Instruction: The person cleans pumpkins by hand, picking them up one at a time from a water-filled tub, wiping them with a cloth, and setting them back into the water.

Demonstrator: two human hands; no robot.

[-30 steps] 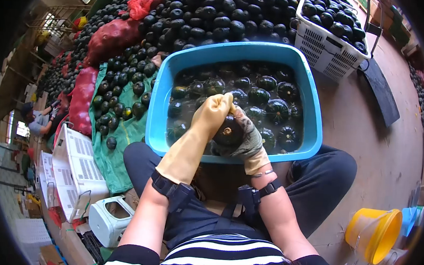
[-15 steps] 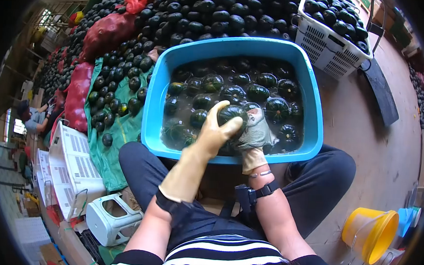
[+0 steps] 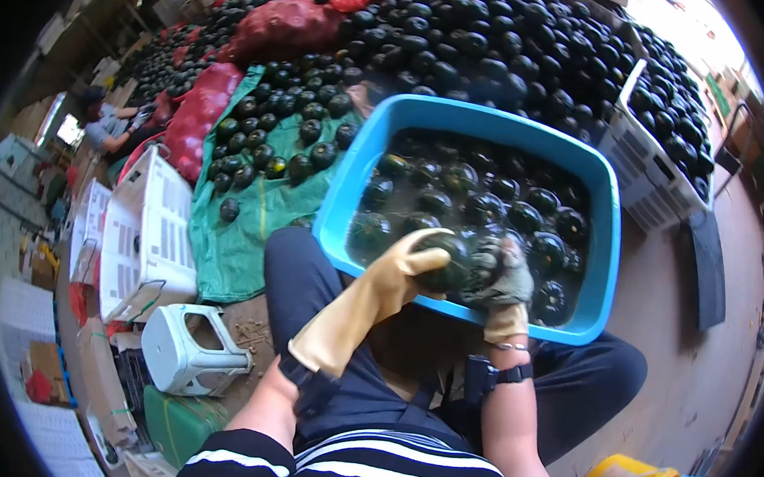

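Note:
A dark green kabocha squash (image 3: 447, 266) is held low over the near edge of the blue basin (image 3: 333, 214). My left hand (image 3: 405, 267), in a long pale yellow rubber glove, wraps round its left side with the thumb on top. My right hand (image 3: 503, 275) is curled against the squash's right side. It wears a worn grey-green fabric glove over a yellowish rubber one. In the basin, many more squashes (image 3: 485, 208) float in murky water just beyond my hands.
A large heap of squashes (image 3: 487, 50) rises behind the basin. To the right stands a filled white crate (image 3: 649, 179); left are a green tarp (image 3: 259, 199) with squashes, red net sacks (image 3: 200, 117), white crates (image 3: 153, 231) and a stool (image 3: 188, 341). A person (image 3: 111, 125) sits far left.
The view has swung left, so the basin appears further right. My hands have brought the squash closer to the basin's near rim, and the left hand has turned with it.

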